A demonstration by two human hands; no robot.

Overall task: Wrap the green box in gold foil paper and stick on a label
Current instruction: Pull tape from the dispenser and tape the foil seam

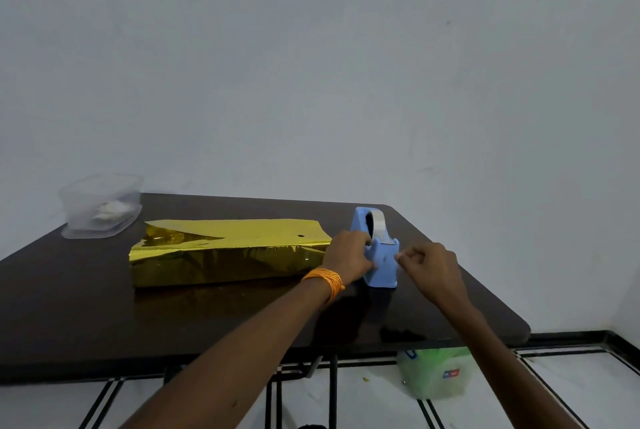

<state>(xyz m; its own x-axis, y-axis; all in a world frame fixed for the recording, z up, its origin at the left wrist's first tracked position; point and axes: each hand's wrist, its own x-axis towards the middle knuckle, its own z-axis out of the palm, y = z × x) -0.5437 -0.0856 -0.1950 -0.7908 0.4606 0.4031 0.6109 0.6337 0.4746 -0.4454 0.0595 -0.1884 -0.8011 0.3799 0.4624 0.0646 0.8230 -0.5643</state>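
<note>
A long box covered in gold foil paper point(228, 252) lies across the middle of the dark table point(173, 317); no green shows through the foil. Its left end is open, with loose foil flaps. Right of it stands a blue tape dispenser point(381, 262) holding a roll of clear tape. My left hand point(346, 255), with an orange thread band at the wrist, grips the dispenser's left side. My right hand point(429, 269) is just right of the dispenser, thumb and fingers pinched together at the cutter end; whether it holds a strip of tape I cannot tell. No label is visible.
A clear plastic container point(100, 207) with something white inside sits at the table's back left corner. Beneath the table's right edge, a greenish plastic bag point(433, 373) lies on the tiled floor. A plain wall rises close behind the table.
</note>
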